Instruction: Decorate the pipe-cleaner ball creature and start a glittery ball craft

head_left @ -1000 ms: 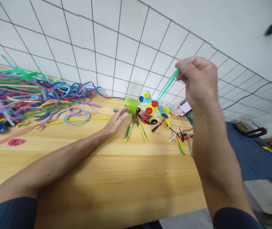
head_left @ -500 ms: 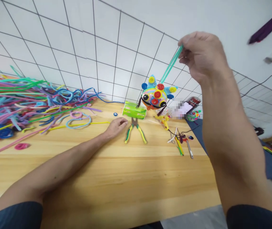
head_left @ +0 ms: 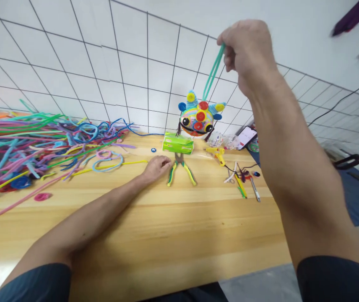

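Observation:
High above the table, my right hand (head_left: 245, 50) is closed on the top of a green loop (head_left: 213, 73). From the loop hangs a round, colourful ornament (head_left: 196, 119) with button eyes, red buttons, blue-and-yellow horns and dark tassels; it touches nothing below. My left hand (head_left: 158, 168) rests on the table with its fingers curled, beside the pliers (head_left: 181, 167); whether anything is under the fingers is hidden. Pliers with green-yellow handles lie spread apart in front of a green packet (head_left: 178, 144).
A heap of pipe cleaners (head_left: 41, 147) covers the left of the wooden table (head_left: 173, 235). On the right lie a yellow glue gun (head_left: 217, 154), a pen (head_left: 255, 189) and cut pieces. A blue button (head_left: 153, 149) sits near the packet. White tiled wall behind.
My right hand has moved left and a little up, and the hanging ornament has shifted left with it. The view has shifted slightly; my left hand remains beside the pliers.

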Demonstrator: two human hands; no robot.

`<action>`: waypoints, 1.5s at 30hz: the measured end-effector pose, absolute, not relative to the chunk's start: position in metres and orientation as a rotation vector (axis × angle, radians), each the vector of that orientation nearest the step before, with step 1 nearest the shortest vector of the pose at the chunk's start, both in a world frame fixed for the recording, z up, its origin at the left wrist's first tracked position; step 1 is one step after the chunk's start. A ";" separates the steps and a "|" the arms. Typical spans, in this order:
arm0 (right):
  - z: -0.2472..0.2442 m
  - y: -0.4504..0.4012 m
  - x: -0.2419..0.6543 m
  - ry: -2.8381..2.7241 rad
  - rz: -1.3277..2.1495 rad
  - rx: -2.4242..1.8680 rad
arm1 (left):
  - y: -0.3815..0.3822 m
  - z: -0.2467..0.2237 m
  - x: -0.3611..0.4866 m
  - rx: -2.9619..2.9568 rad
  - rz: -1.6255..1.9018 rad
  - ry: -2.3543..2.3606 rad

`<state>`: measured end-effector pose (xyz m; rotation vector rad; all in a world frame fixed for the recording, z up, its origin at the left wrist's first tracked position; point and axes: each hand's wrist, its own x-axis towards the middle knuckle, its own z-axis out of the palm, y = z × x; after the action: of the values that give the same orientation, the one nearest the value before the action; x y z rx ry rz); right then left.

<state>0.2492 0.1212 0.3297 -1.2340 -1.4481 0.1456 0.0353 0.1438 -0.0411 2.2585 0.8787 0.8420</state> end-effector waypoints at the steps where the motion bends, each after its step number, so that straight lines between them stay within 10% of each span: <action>1: 0.325 0.118 0.246 -1.450 0.184 -1.234 | 0.144 -0.041 0.035 2.266 0.837 0.883; 45: 0.289 0.052 0.207 -1.492 0.575 -0.971 | 0.151 -0.024 0.024 1.687 1.146 0.978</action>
<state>0.2066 0.0518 0.2894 -0.9710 -1.4918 0.5746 0.0236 0.1505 -0.0237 1.6870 0.9780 1.1460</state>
